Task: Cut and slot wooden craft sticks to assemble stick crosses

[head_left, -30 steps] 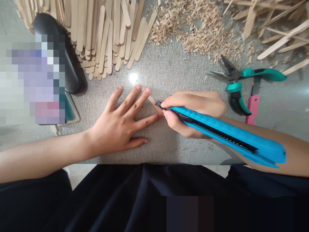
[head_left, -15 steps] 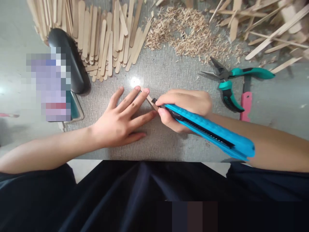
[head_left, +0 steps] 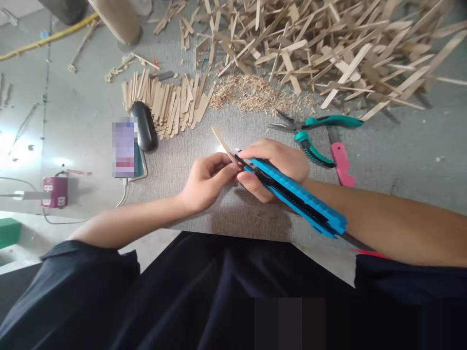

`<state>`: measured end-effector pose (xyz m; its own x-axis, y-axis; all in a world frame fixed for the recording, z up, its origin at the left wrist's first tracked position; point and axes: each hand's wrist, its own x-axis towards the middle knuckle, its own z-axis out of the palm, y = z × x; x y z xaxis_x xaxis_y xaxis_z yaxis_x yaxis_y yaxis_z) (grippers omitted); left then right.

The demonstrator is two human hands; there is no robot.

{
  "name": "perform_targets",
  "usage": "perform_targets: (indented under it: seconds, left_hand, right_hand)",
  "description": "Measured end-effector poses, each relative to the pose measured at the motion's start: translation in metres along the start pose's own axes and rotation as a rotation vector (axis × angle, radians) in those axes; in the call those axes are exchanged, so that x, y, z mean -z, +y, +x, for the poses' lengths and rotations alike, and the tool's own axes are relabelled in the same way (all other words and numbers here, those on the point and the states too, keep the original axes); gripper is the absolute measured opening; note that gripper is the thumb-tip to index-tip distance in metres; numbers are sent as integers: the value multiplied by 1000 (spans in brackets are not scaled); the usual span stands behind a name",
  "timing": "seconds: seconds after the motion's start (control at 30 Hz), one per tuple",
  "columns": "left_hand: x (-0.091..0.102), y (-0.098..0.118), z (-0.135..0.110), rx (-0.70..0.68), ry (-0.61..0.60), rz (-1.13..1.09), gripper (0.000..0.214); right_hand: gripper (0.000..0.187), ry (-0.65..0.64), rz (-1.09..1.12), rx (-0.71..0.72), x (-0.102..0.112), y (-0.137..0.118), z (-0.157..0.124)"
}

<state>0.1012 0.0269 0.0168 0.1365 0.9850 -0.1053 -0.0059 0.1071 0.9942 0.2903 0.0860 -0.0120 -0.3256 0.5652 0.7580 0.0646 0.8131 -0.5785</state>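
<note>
My left hand (head_left: pixel 208 181) pinches a wooden craft stick (head_left: pixel 222 142) near its lower end, the free end pointing up and to the left. In my right hand (head_left: pixel 279 163) is a blue utility knife (head_left: pixel 301 197), its front end close to the stick and to my left fingertips. Fingers partly hide the knife's tip, so I cannot tell whether the blade touches the wood. Both hands are raised over the grey textured table (head_left: pixel 182 204), near its front edge.
A row of craft sticks (head_left: pixel 175 109) lies behind my left hand, beside wood shavings (head_left: pixel 251 95). Pliers (head_left: pixel 297 129) and a pink-handled tool (head_left: pixel 342 163) rest at the right. A large stick pile (head_left: pixel 328 53) fills the back right. A phone (head_left: pixel 124 148) and black case (head_left: pixel 143 126) are left.
My left hand was spread flat on the table over the stick; now its fingers pinch the stick and hold it up. My right hand keeps the knife. The view has shifted and shows more of the table.
</note>
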Motion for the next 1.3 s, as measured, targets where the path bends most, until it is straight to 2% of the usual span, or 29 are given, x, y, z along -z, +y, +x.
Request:
perform_targets:
  seconds: [0.07,0.17,0.3,0.43,0.63,0.8,0.9,1.0,1.13,1.3]
  left_hand:
    - [-15,-6,8,-11,106,-22,33]
    - [-21,-13,18,-78,174,21,33]
    - [-10,-17,22,-157,131,122,31]
    - [-2,-19,15,-205,115,167,30]
    - [-2,-16,11,-231,68,131,21]
    - [-2,-14,13,-256,55,101,23]
    - [-2,-15,13,-286,47,124,23]
    - [-2,-16,12,-281,61,166,24]
    - [-1,-14,11,-188,94,216,29]
    - [-1,-7,8,-74,107,241,32]
  right_hand:
    - [22,52,4,-3,1,7,3]
    - [23,82,12,-15,2,14,5]
    - [20,24,10,-76,1,13,4]
    - [19,-45,25,-202,3,4,4]
    - [29,-88,156,-329,12,1,6]
    - [26,-147,216,-535,21,-2,4]
    - [26,-133,282,-637,22,-3,1]
    - [25,-100,339,-647,19,-1,-1]
    - [22,-19,293,-630,17,1,-3]
    - [22,-40,193,-548,19,1,0]
